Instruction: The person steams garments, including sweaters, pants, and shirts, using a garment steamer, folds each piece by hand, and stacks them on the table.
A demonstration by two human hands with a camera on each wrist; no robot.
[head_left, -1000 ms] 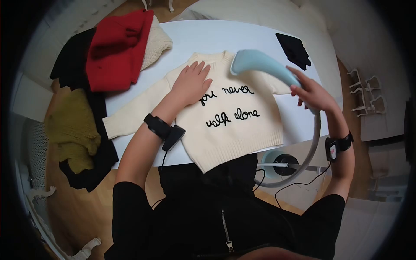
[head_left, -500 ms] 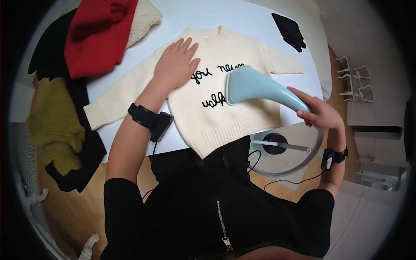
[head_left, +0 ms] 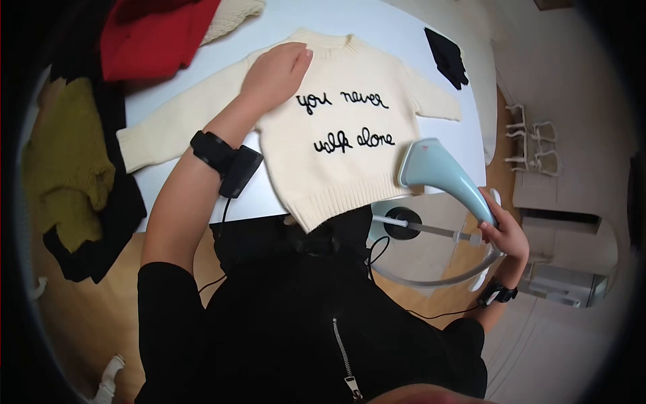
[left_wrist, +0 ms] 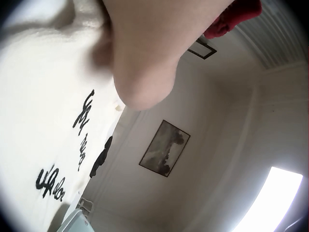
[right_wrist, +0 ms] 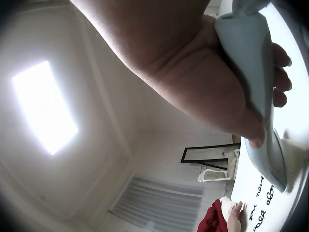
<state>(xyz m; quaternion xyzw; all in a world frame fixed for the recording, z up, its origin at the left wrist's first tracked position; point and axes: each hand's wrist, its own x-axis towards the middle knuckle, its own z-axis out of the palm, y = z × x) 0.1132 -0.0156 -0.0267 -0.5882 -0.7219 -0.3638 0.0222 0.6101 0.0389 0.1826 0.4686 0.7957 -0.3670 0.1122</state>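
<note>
A cream knit sweater (head_left: 343, 165) with black lettering lies spread on the white table (head_left: 185, 182), its hem at the near edge. My left hand (head_left: 276, 74) rests on its shoulder near the collar, fingers together, their tips turned down out of sight. My right hand (head_left: 505, 232) grips the handle of a light blue garment steamer (head_left: 441, 168), fingers wrapped round it in the right wrist view. The steamer's head overlaps the sweater's lower right corner by the hem. From the handle's end runs a grey hose (head_left: 437, 281).
Red (head_left: 155, 40), olive (head_left: 70, 168) and black garments (head_left: 128, 182) are heaped at the left, beside another cream knit (head_left: 232, 17). A folded black cloth (head_left: 447, 57) lies at the far right. The steamer base (head_left: 404, 223) stands below the table's near edge.
My right hand has brought the steamer from the collar down across the lettering to the lower right hem. My left hand's spread fingers have drawn together. The head view has shifted.
</note>
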